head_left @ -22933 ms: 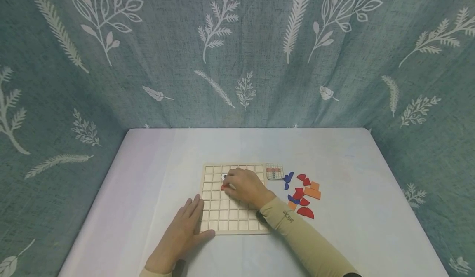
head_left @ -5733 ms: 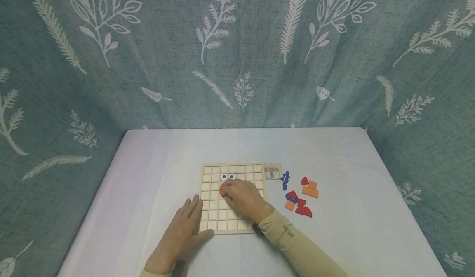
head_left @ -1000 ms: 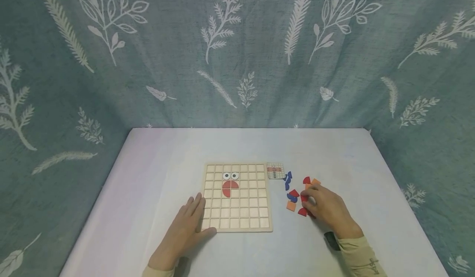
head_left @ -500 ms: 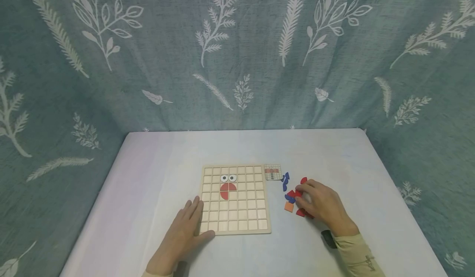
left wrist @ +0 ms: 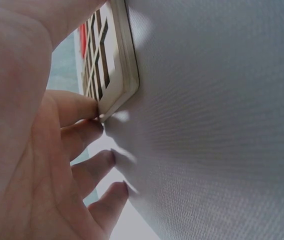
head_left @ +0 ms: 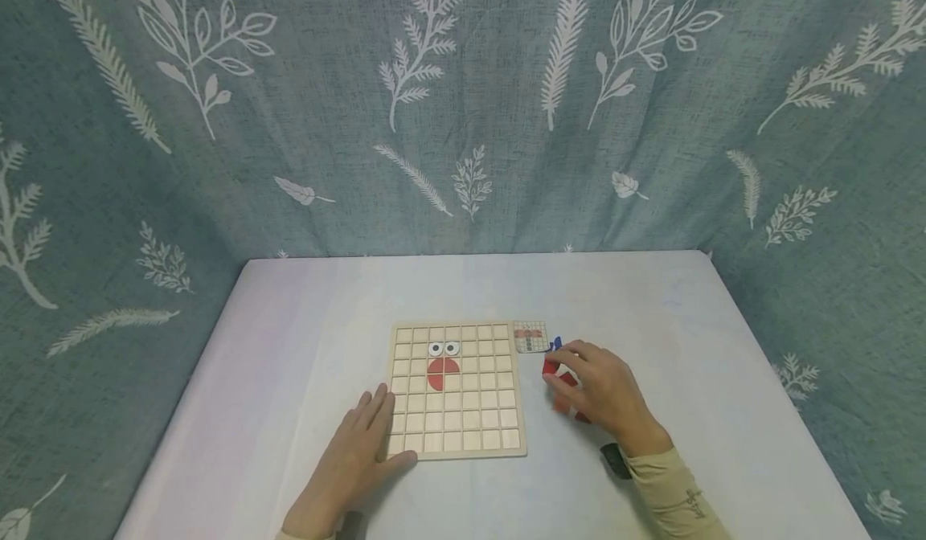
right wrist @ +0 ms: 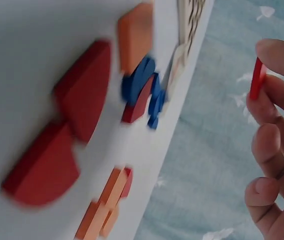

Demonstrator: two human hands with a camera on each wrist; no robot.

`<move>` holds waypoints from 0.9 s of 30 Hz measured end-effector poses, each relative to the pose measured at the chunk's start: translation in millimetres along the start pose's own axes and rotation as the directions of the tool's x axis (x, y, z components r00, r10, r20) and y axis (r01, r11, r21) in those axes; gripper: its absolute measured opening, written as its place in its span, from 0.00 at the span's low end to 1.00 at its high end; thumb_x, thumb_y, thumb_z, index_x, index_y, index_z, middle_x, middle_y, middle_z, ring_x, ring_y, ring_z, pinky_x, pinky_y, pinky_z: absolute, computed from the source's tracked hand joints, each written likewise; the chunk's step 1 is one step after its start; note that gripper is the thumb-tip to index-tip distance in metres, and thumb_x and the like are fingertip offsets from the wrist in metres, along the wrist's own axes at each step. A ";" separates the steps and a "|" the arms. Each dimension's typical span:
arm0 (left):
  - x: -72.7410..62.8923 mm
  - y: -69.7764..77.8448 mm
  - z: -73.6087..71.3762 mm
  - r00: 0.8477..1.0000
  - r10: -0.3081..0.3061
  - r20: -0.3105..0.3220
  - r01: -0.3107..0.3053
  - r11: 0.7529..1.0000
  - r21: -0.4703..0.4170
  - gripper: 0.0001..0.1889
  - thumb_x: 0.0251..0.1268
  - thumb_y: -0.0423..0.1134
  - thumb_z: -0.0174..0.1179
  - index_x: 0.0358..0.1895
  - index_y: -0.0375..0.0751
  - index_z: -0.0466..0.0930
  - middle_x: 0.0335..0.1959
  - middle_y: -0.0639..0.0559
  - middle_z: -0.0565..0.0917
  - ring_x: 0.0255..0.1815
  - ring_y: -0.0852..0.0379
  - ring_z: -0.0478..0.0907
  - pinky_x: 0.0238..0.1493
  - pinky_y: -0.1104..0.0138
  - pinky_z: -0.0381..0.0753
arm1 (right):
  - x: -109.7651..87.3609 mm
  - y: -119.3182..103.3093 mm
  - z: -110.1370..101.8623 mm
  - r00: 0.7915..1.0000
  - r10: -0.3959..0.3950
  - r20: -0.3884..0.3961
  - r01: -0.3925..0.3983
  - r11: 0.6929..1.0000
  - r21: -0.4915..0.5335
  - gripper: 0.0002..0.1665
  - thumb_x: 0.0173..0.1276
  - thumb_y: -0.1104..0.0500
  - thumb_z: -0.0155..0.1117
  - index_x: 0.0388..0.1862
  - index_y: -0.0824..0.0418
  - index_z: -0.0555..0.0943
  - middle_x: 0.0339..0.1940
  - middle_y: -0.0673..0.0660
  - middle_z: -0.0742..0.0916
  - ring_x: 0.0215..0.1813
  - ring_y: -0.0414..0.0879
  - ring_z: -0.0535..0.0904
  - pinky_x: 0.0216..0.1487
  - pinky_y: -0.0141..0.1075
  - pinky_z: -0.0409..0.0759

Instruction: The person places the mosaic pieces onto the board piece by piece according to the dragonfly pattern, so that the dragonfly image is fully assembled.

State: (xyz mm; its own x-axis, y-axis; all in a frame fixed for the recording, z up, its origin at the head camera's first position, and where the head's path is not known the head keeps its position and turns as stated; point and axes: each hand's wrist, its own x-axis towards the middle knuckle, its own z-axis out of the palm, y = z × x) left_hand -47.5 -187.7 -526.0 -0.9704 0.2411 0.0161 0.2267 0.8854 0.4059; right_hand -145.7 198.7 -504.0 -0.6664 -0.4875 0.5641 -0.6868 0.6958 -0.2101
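A wooden grid board [head_left: 470, 419] lies on the white table with two eye tiles [head_left: 444, 349] and three red quarter-circle pieces [head_left: 436, 381] set in its upper cells. My left hand [head_left: 354, 452] rests flat at the board's lower left; in the left wrist view its thumb and index finger touch the frame near a corner. Between thumb and forefinger my right hand [head_left: 604, 387] pinches a red piece [right wrist: 257, 78], held above the table just right of the board. Its full outline is hidden by the fingers.
A small pattern card [head_left: 531, 337] lies against the board's upper right edge. Loose blue pieces [right wrist: 155, 102], red quarter-circle pieces [right wrist: 84, 92] and orange blocks [right wrist: 135, 37] are scattered beneath and around my right hand. A patterned curtain [head_left: 463, 122] hangs behind the table.
My right hand has picked up a red piece from the loose pieces and moved left with it, toward the board. My left hand stays in place. Earlier, it added red quarter-circles under the eyes.
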 end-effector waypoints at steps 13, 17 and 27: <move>0.0 -2.0 4.2 1.000 0.002 -0.021 -0.002 1.000 -0.003 0.49 0.62 0.62 0.67 0.76 0.30 0.62 0.77 0.35 0.62 0.78 0.32 0.56 0.75 0.41 0.59 | 23.5 -24.2 17.4 0.995 -0.084 -0.048 0.087 0.995 0.046 0.19 0.55 0.54 0.82 0.45 0.54 0.88 0.42 0.50 0.88 0.36 0.45 0.85 0.33 0.38 0.85; 0.2 -0.6 1.7 1.000 0.007 -0.024 -0.008 1.000 -0.002 0.49 0.62 0.62 0.67 0.75 0.29 0.62 0.77 0.34 0.62 0.77 0.32 0.56 0.74 0.41 0.60 | 29.2 -30.1 23.8 0.995 -0.092 -0.039 0.095 0.994 0.059 0.19 0.55 0.55 0.82 0.45 0.53 0.88 0.42 0.49 0.87 0.39 0.45 0.85 0.36 0.37 0.86; -0.5 -0.9 0.2 1.000 0.003 -0.011 -0.003 1.000 0.002 0.49 0.62 0.62 0.66 0.75 0.29 0.62 0.77 0.34 0.63 0.77 0.32 0.57 0.75 0.42 0.60 | 46.0 -46.5 39.1 0.993 -0.118 -0.017 0.119 0.987 0.111 0.16 0.56 0.54 0.82 0.43 0.53 0.89 0.39 0.48 0.87 0.43 0.43 0.85 0.56 0.41 0.85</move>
State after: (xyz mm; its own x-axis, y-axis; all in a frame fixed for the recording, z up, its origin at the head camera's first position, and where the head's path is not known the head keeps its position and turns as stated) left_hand -47.2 -188.6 -526.5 -0.9705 0.2395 0.0272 0.2298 0.8854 0.4041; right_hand -155.7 123.3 -499.5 -0.5760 -0.5567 0.5986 -0.7890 0.5701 -0.2290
